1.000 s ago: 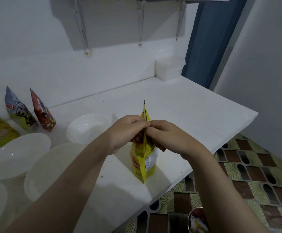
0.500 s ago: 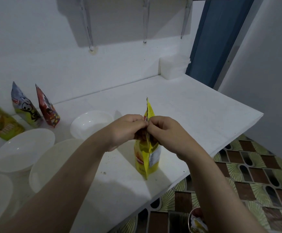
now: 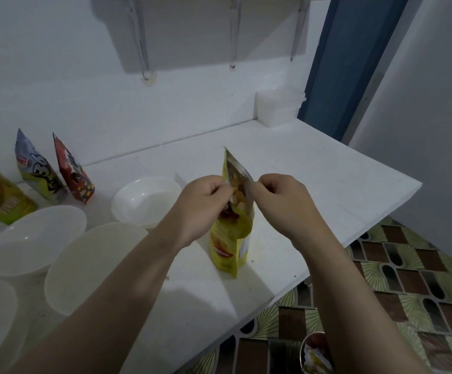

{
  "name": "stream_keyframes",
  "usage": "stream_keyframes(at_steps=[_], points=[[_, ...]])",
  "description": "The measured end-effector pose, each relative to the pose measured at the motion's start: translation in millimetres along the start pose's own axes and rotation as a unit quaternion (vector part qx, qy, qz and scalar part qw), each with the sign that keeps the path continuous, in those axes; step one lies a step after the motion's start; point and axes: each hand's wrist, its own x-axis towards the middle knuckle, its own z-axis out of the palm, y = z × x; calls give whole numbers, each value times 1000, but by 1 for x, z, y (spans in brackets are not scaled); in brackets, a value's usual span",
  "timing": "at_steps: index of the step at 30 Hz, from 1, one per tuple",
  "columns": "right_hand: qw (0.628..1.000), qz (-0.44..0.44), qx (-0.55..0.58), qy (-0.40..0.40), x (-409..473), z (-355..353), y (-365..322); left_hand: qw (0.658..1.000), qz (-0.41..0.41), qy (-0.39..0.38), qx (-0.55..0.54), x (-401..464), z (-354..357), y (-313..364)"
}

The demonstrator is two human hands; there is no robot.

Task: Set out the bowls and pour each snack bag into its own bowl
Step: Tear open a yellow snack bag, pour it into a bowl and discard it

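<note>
I see my left hand (image 3: 206, 201) and right hand (image 3: 279, 201) each pinching one side of the yellow snack bag (image 3: 231, 238), its mouth spread open; it stands near the counter's (image 3: 314, 184) front edge, just right of the bowls (image 3: 145, 202).

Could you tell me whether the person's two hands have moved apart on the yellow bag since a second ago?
Yes. The left hand and right hand have separated, opening the yellow bag, which still stands at the same spot on the counter.

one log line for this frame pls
step: opening yellow bag | left hand + right hand: pulling top apart | bowls: empty
</note>
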Motion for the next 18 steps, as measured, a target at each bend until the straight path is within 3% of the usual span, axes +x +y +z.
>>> stream_keyframes(at_steps=[3,6,10,12,15,18], points=[[997,31,1,-65,2,5,-12,999,38,-2,6,1,3,3],[995,48,-38,-80,7,1,-8,998,52,37,-6,2,2,-2],[999,2,6,38,8,-1,-1,986,84,141,17,0,0,-7],[997,-31,29,67,5,2,-3,986,82,143,-23,-3,0,-5],[992,-62,67,90,0,1,-10,978,54,141,-144,-1,2,-6],[982,-88,132,100,-6,-4,-20,968,-29,176,-177,12,-2,-19]])
